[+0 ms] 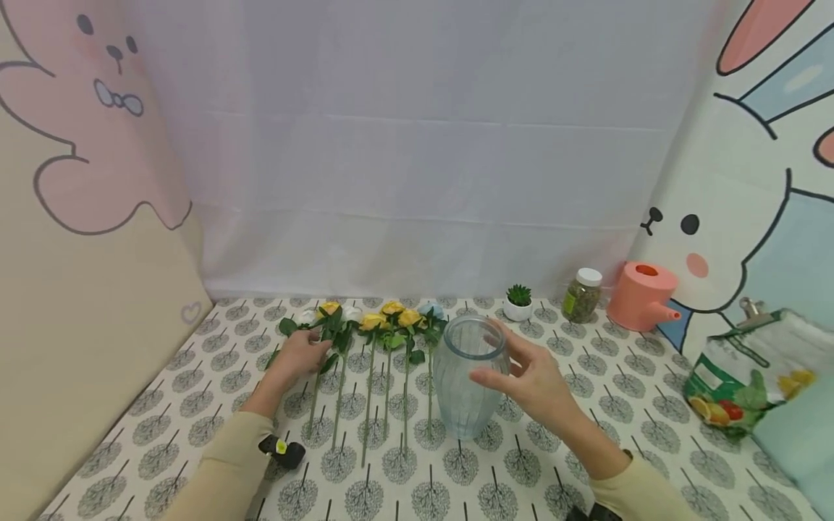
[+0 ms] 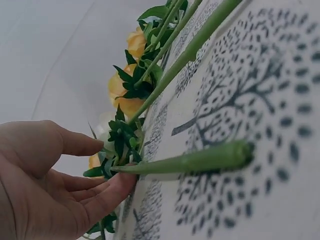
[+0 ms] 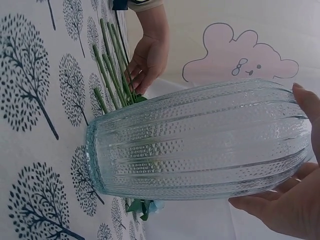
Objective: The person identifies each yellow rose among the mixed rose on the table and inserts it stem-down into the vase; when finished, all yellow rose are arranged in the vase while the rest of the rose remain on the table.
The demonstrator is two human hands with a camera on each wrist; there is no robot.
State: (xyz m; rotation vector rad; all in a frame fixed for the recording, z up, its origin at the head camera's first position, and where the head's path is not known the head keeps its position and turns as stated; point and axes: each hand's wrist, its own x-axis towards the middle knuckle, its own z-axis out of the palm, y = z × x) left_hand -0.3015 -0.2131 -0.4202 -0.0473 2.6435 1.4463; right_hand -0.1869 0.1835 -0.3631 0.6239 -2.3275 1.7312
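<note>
My left hand [image 1: 305, 354] is at the leaves of the leftmost flowers in a row of artificial roses. In the left wrist view its fingertips touch a green stem [image 2: 200, 160] while the thumb stays apart from them. Yellow roses [image 1: 373, 321], a white rose [image 1: 352, 313] and a pale blue flower [image 1: 431, 310] lie with stems toward me. A clear ribbed glass vase [image 1: 464, 394] stands upright beside them. My right hand [image 1: 531, 376] holds it near the rim, thumb on the near side and fingers on the other.
Behind the vase is a small potted succulent [image 1: 518, 302]. Farther right stand a white-lidded jar [image 1: 582, 295], a coral watering can [image 1: 641, 297] and a clipped bag with fruit pictures [image 1: 749, 373]. A patterned tablecloth [image 1: 397, 492] covers the table; curtains enclose its back and sides.
</note>
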